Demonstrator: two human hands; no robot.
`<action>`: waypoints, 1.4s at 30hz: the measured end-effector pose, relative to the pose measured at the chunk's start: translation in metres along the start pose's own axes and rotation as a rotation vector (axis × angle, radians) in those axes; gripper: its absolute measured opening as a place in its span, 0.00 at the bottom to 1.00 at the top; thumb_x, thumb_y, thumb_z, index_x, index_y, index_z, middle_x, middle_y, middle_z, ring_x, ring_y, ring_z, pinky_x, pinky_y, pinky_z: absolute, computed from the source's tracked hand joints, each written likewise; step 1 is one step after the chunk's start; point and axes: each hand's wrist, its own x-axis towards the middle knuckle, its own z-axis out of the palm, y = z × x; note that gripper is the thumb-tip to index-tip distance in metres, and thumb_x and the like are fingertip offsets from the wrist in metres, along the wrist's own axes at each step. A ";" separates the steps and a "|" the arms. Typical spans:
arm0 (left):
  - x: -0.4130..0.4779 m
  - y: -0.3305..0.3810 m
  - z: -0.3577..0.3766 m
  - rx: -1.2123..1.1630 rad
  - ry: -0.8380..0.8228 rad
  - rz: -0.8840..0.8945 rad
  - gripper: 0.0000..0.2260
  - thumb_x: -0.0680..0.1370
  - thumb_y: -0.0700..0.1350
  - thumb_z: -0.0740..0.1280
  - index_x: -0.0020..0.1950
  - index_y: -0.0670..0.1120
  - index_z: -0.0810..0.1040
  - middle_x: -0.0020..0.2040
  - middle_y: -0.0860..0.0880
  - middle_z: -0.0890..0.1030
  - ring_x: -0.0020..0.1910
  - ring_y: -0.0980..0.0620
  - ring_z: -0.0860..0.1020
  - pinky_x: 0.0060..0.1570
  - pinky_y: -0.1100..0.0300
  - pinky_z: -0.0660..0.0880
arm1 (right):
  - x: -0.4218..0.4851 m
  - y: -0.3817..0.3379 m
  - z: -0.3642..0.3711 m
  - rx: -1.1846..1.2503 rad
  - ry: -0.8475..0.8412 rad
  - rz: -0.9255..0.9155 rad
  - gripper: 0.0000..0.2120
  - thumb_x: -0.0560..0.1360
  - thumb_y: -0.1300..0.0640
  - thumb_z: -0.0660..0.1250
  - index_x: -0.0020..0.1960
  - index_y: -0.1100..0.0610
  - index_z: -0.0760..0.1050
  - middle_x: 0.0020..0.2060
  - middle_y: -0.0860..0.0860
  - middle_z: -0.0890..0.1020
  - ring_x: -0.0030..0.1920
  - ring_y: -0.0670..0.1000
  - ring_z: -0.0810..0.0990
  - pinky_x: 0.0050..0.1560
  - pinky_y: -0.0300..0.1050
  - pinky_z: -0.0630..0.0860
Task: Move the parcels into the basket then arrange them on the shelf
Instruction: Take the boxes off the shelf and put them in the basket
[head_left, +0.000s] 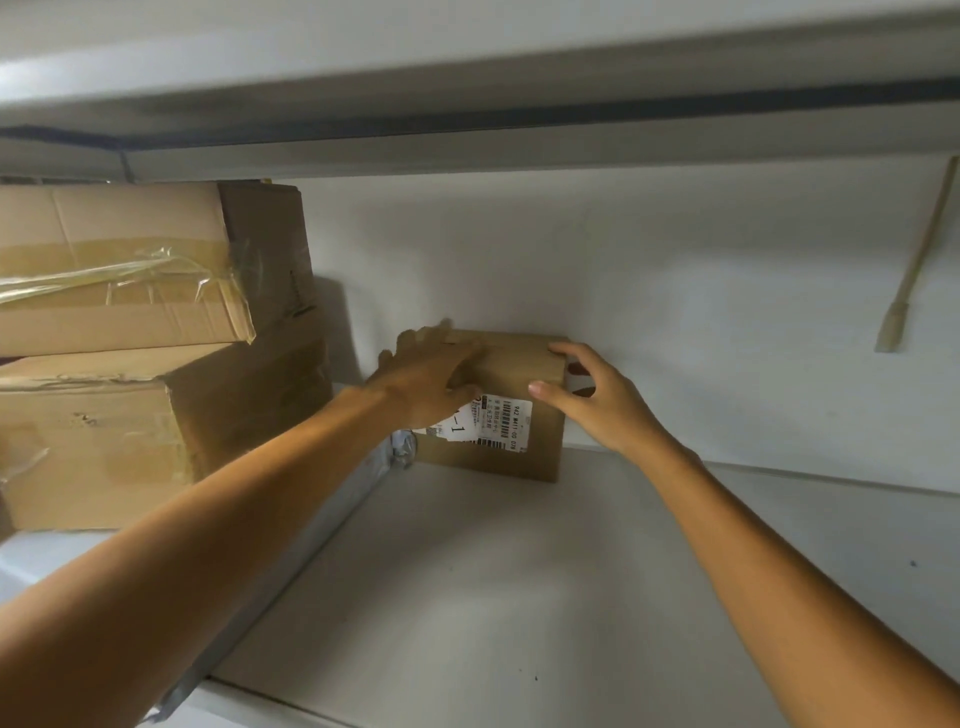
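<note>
A small brown cardboard parcel (524, 415) with a white shipping label stands on the white shelf board (493, 571), pushed back against the rear wall. My left hand (426, 374) lies on its top left, fingers stretched over the top edge, blurred. My right hand (597, 400) is at its right side, thumb on the front face and fingertips on the top right corner, fingers spread and loosely bent. No basket is in view.
Two large taped cardboard boxes (130, 353) are stacked at the left of the shelf. A grey plastic mailer (322, 519) lies flat under my left forearm. The shelf above (467, 104) hangs low overhead. A strip of tape (914, 270) sticks to the back wall.
</note>
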 end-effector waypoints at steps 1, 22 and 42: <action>0.000 -0.001 0.000 -0.023 -0.011 -0.025 0.29 0.79 0.58 0.60 0.76 0.63 0.50 0.79 0.48 0.45 0.75 0.39 0.50 0.70 0.42 0.57 | -0.002 0.000 0.003 0.016 0.016 0.000 0.27 0.73 0.43 0.70 0.70 0.42 0.67 0.58 0.42 0.71 0.58 0.46 0.72 0.55 0.40 0.66; -0.017 0.025 0.010 -0.449 0.067 0.046 0.28 0.73 0.43 0.72 0.71 0.56 0.69 0.62 0.47 0.76 0.59 0.47 0.75 0.55 0.60 0.72 | -0.051 0.022 -0.038 0.115 0.065 0.033 0.36 0.70 0.53 0.76 0.71 0.40 0.61 0.59 0.43 0.70 0.55 0.44 0.75 0.46 0.33 0.73; -0.095 0.071 -0.003 -0.915 0.282 0.427 0.22 0.68 0.44 0.77 0.57 0.59 0.74 0.56 0.51 0.74 0.52 0.55 0.73 0.53 0.67 0.70 | -0.211 -0.038 -0.063 0.231 0.441 0.186 0.32 0.71 0.54 0.75 0.70 0.39 0.65 0.61 0.48 0.77 0.58 0.50 0.80 0.56 0.56 0.80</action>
